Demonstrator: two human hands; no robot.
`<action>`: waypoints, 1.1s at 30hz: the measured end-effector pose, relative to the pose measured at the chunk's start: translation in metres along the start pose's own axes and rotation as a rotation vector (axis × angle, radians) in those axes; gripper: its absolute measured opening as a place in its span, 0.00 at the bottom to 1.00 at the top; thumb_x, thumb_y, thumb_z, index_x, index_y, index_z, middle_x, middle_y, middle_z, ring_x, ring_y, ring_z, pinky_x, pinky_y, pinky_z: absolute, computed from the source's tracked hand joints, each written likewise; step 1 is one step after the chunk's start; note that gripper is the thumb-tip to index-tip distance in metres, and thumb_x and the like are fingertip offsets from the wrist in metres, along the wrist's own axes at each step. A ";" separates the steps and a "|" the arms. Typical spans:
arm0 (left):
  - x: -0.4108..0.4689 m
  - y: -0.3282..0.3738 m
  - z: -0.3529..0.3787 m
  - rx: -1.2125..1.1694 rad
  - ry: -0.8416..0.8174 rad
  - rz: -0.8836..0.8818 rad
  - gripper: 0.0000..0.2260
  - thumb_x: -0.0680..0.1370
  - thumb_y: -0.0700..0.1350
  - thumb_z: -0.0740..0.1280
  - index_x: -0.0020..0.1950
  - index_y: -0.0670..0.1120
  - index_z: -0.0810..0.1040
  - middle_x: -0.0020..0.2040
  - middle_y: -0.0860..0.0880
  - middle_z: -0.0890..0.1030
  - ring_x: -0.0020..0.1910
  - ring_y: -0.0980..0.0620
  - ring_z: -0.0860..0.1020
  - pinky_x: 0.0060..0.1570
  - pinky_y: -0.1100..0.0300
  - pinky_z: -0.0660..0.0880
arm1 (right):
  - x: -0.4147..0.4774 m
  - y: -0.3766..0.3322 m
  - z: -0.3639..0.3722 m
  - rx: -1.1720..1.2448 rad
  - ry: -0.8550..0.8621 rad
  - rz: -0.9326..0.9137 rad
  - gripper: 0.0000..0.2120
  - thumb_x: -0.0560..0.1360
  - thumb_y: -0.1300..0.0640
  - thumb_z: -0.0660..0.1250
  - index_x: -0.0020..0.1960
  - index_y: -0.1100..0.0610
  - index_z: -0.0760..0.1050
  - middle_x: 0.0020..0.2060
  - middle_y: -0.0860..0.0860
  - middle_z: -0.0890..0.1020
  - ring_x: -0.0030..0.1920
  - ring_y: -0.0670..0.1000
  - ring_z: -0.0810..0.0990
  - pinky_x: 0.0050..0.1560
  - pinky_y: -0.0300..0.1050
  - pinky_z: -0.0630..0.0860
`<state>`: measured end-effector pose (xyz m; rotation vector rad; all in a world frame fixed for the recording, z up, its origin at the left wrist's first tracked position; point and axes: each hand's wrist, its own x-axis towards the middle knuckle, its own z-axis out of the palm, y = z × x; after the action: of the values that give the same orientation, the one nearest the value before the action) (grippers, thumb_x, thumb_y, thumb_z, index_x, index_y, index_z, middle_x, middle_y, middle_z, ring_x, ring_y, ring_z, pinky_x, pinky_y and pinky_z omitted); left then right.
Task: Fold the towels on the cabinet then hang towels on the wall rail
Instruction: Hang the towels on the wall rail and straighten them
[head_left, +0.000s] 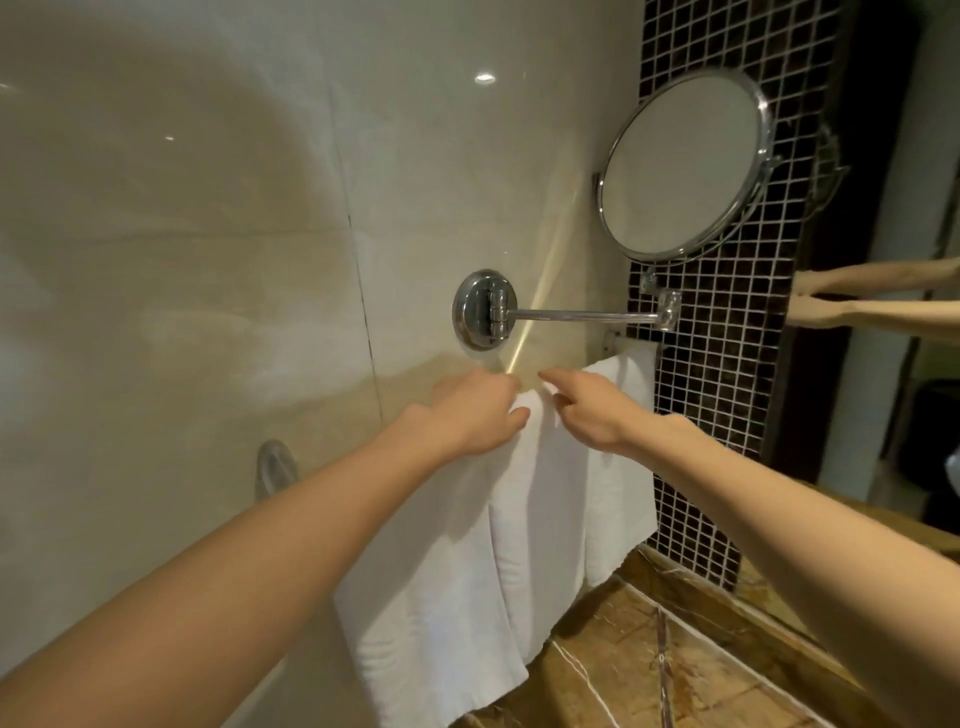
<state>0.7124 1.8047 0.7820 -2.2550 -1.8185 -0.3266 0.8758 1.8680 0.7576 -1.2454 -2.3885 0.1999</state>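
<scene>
White towels (519, 545) hanging folded side by side at lower centre, left hand (478, 410) gripping one towel's top edge, right hand (587, 410) beside it, forefinger out, grip unclear

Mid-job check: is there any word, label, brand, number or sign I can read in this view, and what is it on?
There is no readable text anywhere in this view.
The white towels show no tag or print.
The round mirror and the chrome wall mount show no brand mark.
The mosaic tiles are plain, with no sign on them.
</scene>
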 end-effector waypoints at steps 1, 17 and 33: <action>0.008 0.006 0.003 0.013 -0.007 0.014 0.11 0.78 0.53 0.60 0.51 0.45 0.73 0.51 0.43 0.79 0.51 0.40 0.77 0.48 0.49 0.75 | 0.001 0.009 -0.003 -0.028 -0.024 0.032 0.24 0.77 0.64 0.55 0.72 0.58 0.65 0.69 0.59 0.70 0.69 0.60 0.68 0.68 0.53 0.67; 0.082 0.043 0.039 0.120 -0.077 0.098 0.16 0.81 0.45 0.53 0.68 0.46 0.69 0.63 0.44 0.73 0.58 0.40 0.75 0.45 0.53 0.68 | 0.021 0.078 -0.002 -0.060 -0.087 0.188 0.36 0.74 0.69 0.53 0.79 0.55 0.47 0.78 0.54 0.47 0.78 0.53 0.48 0.77 0.46 0.49; 0.013 0.006 -0.003 0.040 -0.108 -0.033 0.10 0.79 0.49 0.60 0.53 0.45 0.74 0.57 0.40 0.77 0.55 0.39 0.77 0.45 0.55 0.68 | -0.004 -0.011 0.005 -0.106 -0.044 -0.116 0.36 0.69 0.67 0.57 0.76 0.53 0.58 0.76 0.55 0.61 0.75 0.56 0.59 0.75 0.50 0.57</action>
<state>0.7208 1.8145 0.7885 -2.2582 -1.8995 -0.1750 0.8676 1.8589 0.7553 -1.1540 -2.5294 0.0669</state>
